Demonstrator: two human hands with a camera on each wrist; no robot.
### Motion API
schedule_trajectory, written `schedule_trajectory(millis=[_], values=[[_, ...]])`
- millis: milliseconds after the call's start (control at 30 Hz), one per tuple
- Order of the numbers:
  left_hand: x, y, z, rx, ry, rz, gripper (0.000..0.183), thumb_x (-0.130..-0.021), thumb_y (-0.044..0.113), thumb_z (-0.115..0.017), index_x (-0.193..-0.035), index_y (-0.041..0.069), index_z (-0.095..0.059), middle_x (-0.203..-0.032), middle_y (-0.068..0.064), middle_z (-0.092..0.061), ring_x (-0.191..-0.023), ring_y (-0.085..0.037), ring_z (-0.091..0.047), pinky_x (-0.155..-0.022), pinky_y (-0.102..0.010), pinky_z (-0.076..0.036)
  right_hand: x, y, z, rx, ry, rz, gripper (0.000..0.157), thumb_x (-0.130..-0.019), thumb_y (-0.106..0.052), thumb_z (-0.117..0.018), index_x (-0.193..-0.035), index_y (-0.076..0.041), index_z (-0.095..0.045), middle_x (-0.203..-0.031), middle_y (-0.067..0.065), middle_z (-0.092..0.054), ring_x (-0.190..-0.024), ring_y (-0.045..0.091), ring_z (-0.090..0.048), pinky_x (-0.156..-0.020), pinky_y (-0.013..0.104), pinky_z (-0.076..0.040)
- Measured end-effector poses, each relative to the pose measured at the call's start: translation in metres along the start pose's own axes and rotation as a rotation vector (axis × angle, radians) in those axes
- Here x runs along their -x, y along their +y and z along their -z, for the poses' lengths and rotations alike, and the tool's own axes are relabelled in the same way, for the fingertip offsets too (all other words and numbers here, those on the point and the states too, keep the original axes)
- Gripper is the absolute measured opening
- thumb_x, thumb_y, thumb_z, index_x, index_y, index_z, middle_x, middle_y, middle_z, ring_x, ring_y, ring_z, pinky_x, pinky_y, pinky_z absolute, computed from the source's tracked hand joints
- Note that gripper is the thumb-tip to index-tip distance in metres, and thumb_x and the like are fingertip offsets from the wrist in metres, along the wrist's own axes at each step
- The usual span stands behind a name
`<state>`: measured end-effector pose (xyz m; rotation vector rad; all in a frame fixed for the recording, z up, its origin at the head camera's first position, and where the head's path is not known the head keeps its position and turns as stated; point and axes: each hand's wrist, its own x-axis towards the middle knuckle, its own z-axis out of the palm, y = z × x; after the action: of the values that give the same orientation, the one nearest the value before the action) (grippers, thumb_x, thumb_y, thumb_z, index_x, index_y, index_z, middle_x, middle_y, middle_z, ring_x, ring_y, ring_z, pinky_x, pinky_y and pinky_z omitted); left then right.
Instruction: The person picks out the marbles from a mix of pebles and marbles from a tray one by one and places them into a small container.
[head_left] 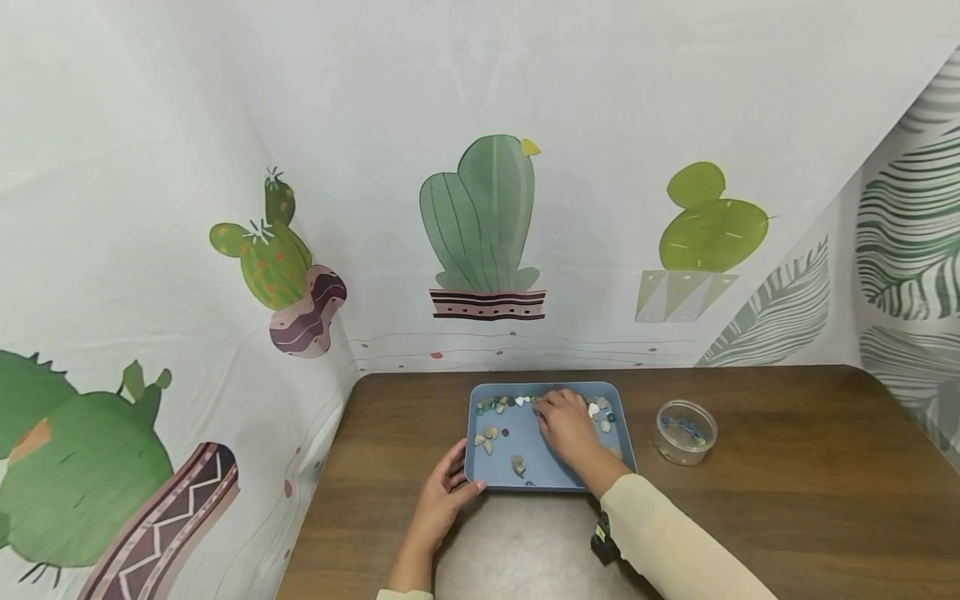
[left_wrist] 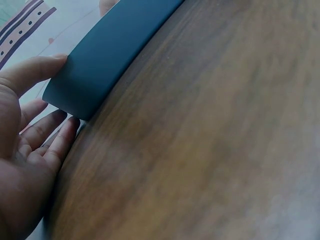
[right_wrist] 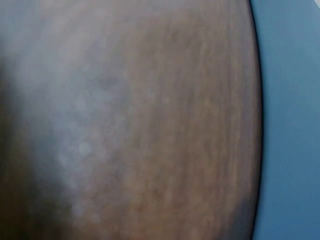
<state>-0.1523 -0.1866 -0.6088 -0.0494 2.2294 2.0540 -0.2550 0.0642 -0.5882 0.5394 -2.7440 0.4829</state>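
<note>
A shallow blue tray [head_left: 491, 477] lies on the table, its side wall [left_wrist: 117, 50] large in the left wrist view. My left hand [head_left: 441, 504] grips its near left corner, thumb on one side and fingers on the other. Over the tray reaches my right hand [head_left: 568, 427], fingers bent down at the far row of small stones. Those fingertips are partly hidden, so a stone between them cannot be made out. White stones [head_left: 520, 402] and green ones line the far wall. Beige pebbles [head_left: 489, 434], a dark reddish stone [head_left: 505, 432] and a mottled pebble [head_left: 517, 465] lie nearer.
Right of the tray stands a round clear tub [head_left: 685, 433] with several blue pieces inside. The brown wooden table [head_left: 795, 492] meets a cactus-printed cloth [head_left: 600, 108] at its back edge. Mostly table and the tray's blue surface [right_wrist: 290, 125] fill the right wrist view.
</note>
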Motion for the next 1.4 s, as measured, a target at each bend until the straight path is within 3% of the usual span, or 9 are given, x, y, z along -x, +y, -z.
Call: schedule_trajectory(millis=[500, 833, 1067, 1400], values=[[-0.001, -0.001, 0.0, -0.001, 0.001, 0.003, 0.079, -0.083, 0.016, -0.083, -0.153, 0.016, -0.044, -0.148, -0.022, -0.051, -0.126, -0.033, -0.057, -0.092, -0.02, -0.05, 0.0, 0.0, 0.0, -0.028, -0.003, -0.025, 0.016, -0.091, -0.017, -0.075, -0.106, -0.013, -0.077, -0.103, 0.001, -0.073, -0.104, 0.021, -0.06, -0.093, 0.04, -0.045], [0.001, 0.003, -0.001, 0.028, -0.002, 0.002, 0.079, -0.084, 0.012, -0.081, -0.153, 0.013, -0.043, -0.15, -0.024, -0.049, -0.126, -0.036, -0.057, -0.09, -0.019, -0.051, 0.0, -0.001, 0.006, -0.092, 0.091, 0.003, 0.016, -0.09, -0.015, -0.076, -0.105, -0.012, -0.077, -0.099, 0.002, -0.072, -0.101, 0.024, -0.062, -0.088, 0.041, -0.046], [0.001, 0.004, -0.001, 0.005, 0.004, 0.001, 0.079, -0.084, 0.015, -0.082, -0.153, 0.014, -0.043, -0.149, -0.023, -0.05, -0.125, -0.034, -0.057, -0.09, -0.019, -0.051, 0.003, -0.007, 0.019, -0.173, 0.147, -0.023, 0.016, -0.087, -0.014, -0.077, -0.103, -0.011, -0.077, -0.099, 0.005, -0.072, -0.097, 0.026, -0.062, -0.085, 0.043, -0.045], [0.001, 0.002, 0.0, 0.005, -0.004, -0.008, 0.079, -0.084, 0.015, -0.082, -0.154, 0.013, -0.043, -0.149, -0.023, -0.05, -0.124, -0.033, -0.058, -0.091, -0.02, -0.051, 0.01, -0.009, 0.035, -0.206, 0.183, -0.02, 0.014, -0.089, -0.014, -0.076, -0.103, -0.011, -0.076, -0.1, 0.006, -0.072, -0.099, 0.027, -0.062, -0.088, 0.046, -0.047]])
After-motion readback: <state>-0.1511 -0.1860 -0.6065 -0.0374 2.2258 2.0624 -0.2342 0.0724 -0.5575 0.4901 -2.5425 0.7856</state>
